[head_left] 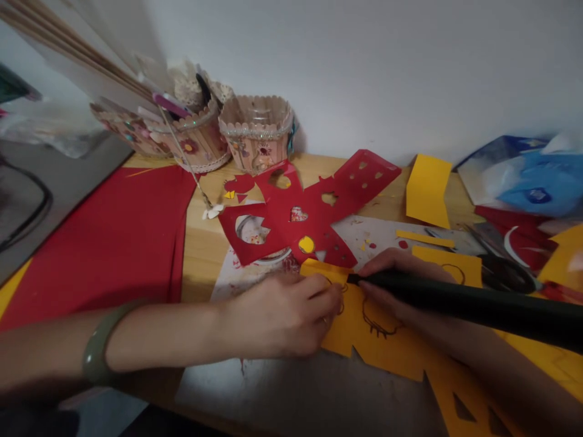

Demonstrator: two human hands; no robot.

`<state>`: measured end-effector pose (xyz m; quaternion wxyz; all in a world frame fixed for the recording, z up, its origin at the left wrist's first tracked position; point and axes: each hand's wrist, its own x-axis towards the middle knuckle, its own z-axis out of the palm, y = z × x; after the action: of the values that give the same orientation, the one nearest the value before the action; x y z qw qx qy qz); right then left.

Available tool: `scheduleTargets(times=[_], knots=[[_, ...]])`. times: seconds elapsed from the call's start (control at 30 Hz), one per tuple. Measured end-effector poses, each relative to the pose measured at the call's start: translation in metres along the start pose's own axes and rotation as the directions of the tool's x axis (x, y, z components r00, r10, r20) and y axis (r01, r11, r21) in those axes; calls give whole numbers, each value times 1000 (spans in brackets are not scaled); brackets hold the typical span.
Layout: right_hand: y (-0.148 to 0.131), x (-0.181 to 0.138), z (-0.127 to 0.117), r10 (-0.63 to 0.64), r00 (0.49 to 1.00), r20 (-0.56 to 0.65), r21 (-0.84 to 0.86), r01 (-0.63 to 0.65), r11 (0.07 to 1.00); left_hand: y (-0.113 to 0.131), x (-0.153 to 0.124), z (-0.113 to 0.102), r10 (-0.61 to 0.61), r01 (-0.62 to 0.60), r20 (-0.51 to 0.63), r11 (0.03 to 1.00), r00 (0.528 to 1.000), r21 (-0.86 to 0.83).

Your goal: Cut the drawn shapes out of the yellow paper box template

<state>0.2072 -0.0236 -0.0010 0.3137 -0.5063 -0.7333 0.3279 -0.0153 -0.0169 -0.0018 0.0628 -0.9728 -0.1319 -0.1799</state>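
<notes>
My left hand (286, 315) rests on a yellow sheet of paper (387, 346) with brown drawn outlines, its fingers curled and pressed on the sheet's upper edge. My right hand (401, 285) lies on the same sheet and is closed round a long dark tool (464, 303), whose tip meets the paper right beside my left fingertips. A green bangle (98, 343) sits on my left wrist. Just beyond the hands lies a red paper piece (310, 212) with heart, round and other holes cut in it.
A large red sheet (109, 243) covers the wooden table (200, 243) at left. Decorated stick baskets (255, 130) stand by the wall. Yellow scraps (428, 188), scissors (505, 270) and blue plastic bags (532, 182) lie at right. A white, paint-stained sheet (273, 388) lies under the work.
</notes>
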Motion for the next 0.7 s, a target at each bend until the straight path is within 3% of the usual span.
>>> scheduleTargets(times=[0.37, 0.7], knots=[[-5, 4, -1, 3, 999, 37, 22, -4, 1000, 1, -1, -2, 18, -18, 23, 1000, 1000, -1], [10, 0, -8, -60, 975, 216, 56, 49, 997, -3, 0, -3, 54, -54, 18, 999, 998, 4]])
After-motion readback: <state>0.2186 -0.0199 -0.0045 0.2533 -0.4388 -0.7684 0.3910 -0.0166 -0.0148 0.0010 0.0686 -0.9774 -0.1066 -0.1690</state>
